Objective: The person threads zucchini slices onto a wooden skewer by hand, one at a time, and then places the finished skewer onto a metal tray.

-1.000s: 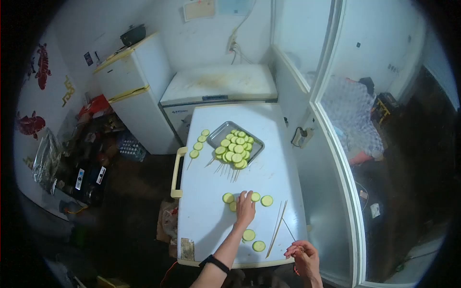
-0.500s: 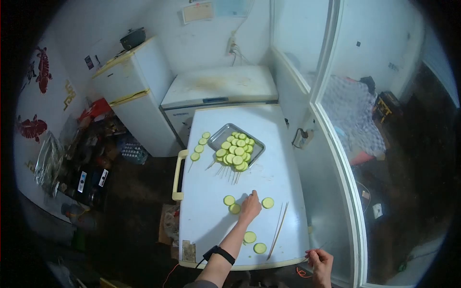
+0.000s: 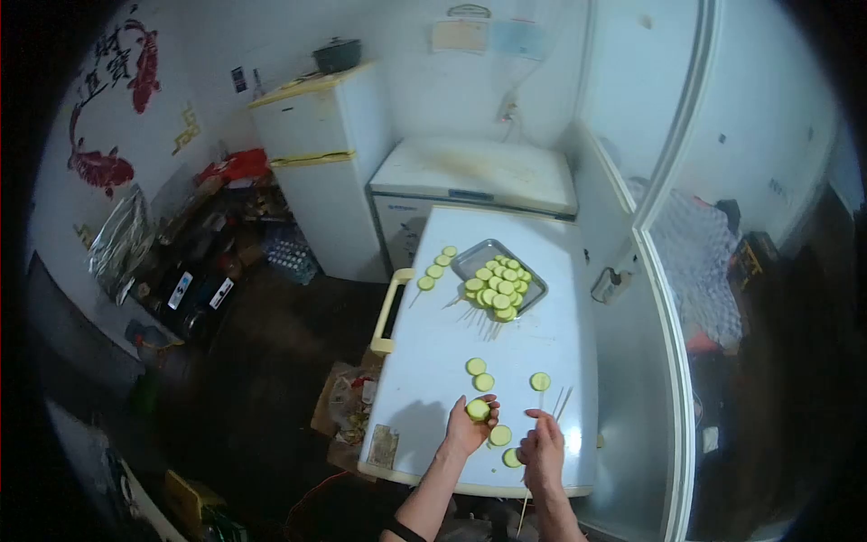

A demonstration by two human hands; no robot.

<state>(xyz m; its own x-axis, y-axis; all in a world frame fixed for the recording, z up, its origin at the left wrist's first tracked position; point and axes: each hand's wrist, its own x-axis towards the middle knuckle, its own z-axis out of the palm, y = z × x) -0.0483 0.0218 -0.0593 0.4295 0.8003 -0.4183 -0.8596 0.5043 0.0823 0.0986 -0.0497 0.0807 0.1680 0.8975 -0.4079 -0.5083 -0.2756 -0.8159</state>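
In the head view, my left hand (image 3: 464, 434), palm up above the table, has its fingers curled round a pale green zucchini slice (image 3: 478, 410). My right hand (image 3: 542, 452) is just to the right, closed on a thin wooden skewer (image 3: 524, 513) whose length sticks out below the hand. Loose slices lie around both hands: one slice (image 3: 476, 366) above the left hand, another slice (image 3: 540, 381) above the right, and a slice (image 3: 500, 435) between them. Two or so bare skewers (image 3: 564, 403) rest beyond my right hand.
On the white table (image 3: 433, 348), a metal tray (image 3: 539, 291) holds piled skewered slices. One filled skewer (image 3: 434, 271) lies left of it. Behind are a chest freezer (image 3: 474, 172) and a fridge (image 3: 316, 208). A glass partition (image 3: 632, 361) borders the right side.
My left hand has drawn back toward me with a zucchini slice in it. My right hand has come in over the table from the lower right, carrying the skewer. The view has shifted left.
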